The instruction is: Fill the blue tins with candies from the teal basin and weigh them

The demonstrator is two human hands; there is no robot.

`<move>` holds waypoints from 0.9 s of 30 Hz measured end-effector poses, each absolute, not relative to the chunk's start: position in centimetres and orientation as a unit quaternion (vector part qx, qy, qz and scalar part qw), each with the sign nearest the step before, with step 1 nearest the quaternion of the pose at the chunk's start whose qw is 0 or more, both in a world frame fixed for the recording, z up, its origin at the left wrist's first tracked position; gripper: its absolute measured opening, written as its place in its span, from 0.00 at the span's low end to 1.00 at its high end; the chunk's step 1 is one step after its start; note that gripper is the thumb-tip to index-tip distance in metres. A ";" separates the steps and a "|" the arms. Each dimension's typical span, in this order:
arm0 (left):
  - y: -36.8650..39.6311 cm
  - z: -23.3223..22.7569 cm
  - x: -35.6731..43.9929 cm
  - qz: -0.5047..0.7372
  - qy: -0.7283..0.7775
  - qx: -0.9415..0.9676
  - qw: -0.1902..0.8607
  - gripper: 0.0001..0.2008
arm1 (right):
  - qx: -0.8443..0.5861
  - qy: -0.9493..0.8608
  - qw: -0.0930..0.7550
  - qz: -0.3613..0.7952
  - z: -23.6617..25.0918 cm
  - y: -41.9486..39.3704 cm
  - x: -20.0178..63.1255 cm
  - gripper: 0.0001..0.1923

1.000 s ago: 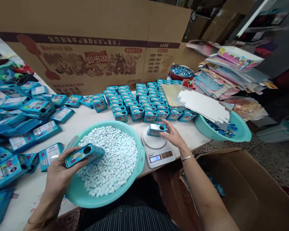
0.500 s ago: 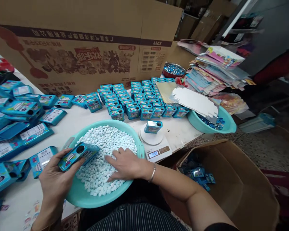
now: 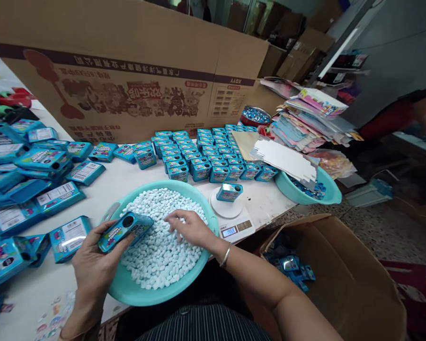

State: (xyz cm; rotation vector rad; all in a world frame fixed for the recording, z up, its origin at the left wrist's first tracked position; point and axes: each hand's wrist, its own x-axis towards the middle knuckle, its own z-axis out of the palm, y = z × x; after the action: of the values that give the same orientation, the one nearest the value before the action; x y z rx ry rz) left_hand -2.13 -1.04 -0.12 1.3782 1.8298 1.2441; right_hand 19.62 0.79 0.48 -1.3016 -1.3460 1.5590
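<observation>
Blue container [image 3: 124, 231] sits in left hand [image 3: 96, 260], tablets [image 3: 158, 263] beneath right hand [image 3: 192, 229].

Tin [image 3: 124, 228] — partly hidden by left grip [image 3: 96, 263].

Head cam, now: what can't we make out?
All head view:
Fill of the glossy blue box-shaped container in the left hand: dark opening shows no inside.
Whether the right hand grips any small pale pellets: its curled pose hides this.
Exact digits on the flat white scale: too small.
Round teal basin at right: white card sheets cover some contents.
</observation>
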 end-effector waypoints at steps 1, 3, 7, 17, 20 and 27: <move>-1.0 -0.1 -2.1 0.454 0.676 0.517 0.264 0.25 | -0.494 -0.401 0.365 0.679 0.5 1.0 19.5 0.10; -0.8 -0.3 -2.2 0.442 0.668 0.535 0.268 0.24 | -0.467 -0.170 0.379 0.781 0.4 1.4 19.0 0.12; -0.4 -0.9 -2.6 0.422 0.636 0.572 0.301 0.26 | -0.400 0.070 0.414 0.815 0.6 1.8 19.0 0.16; -0.2 -1.2 -2.9 0.381 0.574 0.669 0.277 0.17 | -0.366 -0.087 0.771 0.514 4.9 5.0 34.8 0.13; -0.1 -1.4 -2.9 0.360 0.599 0.666 0.261 0.18 | -0.406 -0.082 0.788 0.455 4.1 6.3 36.8 0.14; -0.6 -0.5 -2.5 0.329 0.634 0.667 0.210 0.23 | -0.446 -0.128 0.788 0.405 1.9 7.6 36.3 0.15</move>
State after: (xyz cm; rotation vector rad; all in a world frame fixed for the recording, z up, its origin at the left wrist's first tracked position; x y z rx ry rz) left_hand -2.46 -0.61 -0.52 1.8552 1.7631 0.9153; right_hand 36.34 7.58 1.86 -0.9607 -0.2747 0.8722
